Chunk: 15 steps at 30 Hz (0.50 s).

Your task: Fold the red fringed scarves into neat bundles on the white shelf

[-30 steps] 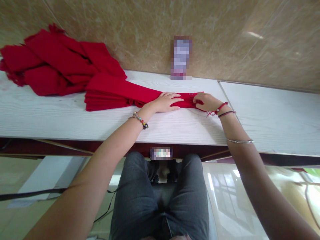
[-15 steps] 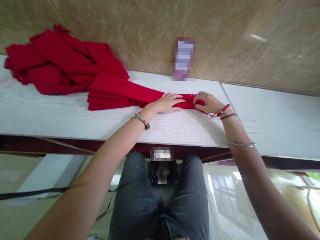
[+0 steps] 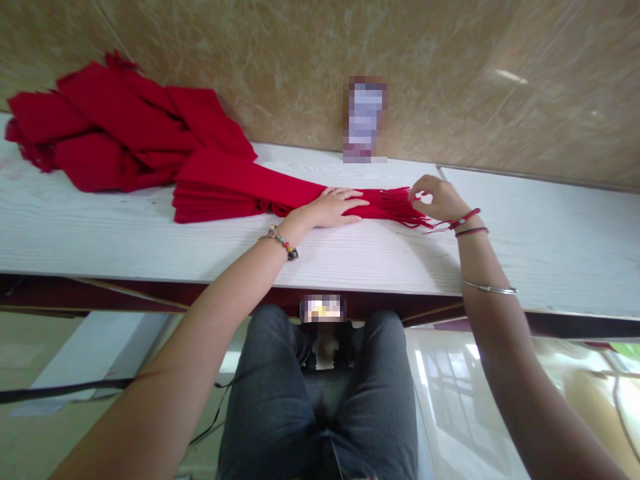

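A folded red scarf point(image 3: 295, 190) lies lengthwise on a white wood-grain tabletop, with its layered folds stacked at the left and its fringe point(image 3: 397, 205) spread at the right. My left hand point(image 3: 336, 207) rests flat on the scarf just left of the fringe, fingers stretched out and a ring on one finger. At the fringe's right end, my right hand point(image 3: 437, 198) is curled, thumb and forefinger pinched at the strand tips. How many strands it grips is hidden.
A heap of crumpled red scarves point(image 3: 125, 133) lies at the far left against the brown marbled wall point(image 3: 280, 67). A blurred-out upright item point(image 3: 365, 120) leans on that wall. The white tabletop point(image 3: 550, 247) has a seam at right; its front edge runs above my knees.
My right hand has slid right from the scarf's end to the fringe tips, and the strands now show spread out. My left hand stays in place on the scarf.
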{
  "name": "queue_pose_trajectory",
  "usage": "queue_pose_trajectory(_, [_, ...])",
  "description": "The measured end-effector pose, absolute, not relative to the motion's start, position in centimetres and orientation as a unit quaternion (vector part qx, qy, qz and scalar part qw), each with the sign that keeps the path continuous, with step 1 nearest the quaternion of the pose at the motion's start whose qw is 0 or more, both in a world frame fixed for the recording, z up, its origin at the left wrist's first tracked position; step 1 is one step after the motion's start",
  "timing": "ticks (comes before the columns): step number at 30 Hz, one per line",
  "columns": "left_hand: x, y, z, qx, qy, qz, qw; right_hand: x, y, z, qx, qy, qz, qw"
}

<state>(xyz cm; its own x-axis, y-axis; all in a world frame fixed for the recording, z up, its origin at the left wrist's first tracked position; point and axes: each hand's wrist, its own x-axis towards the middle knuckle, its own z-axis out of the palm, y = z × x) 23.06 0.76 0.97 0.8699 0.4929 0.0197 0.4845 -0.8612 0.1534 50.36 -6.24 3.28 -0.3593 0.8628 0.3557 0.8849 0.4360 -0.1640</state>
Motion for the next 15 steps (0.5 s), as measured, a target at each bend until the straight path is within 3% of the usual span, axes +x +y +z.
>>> queue_pose_trajectory(5, [23.1,0.9,0.7,0.964,0.254,0.034,0.076,46.2,-5.8,3.0,-0.443,-0.890,0.037,0.102])
queue_pose_trajectory(10, [23.1,1.1,0.6,0.965,0.248,0.033,0.082,48.8,-5.7,2.8,-0.522,-0.852,0.026,0.042])
queue_pose_trajectory(15, [23.1,0.8,1.1,0.963,0.256,0.023,0.082,52.1,-6.1,3.2,-0.576,-0.814,-0.004,0.072])
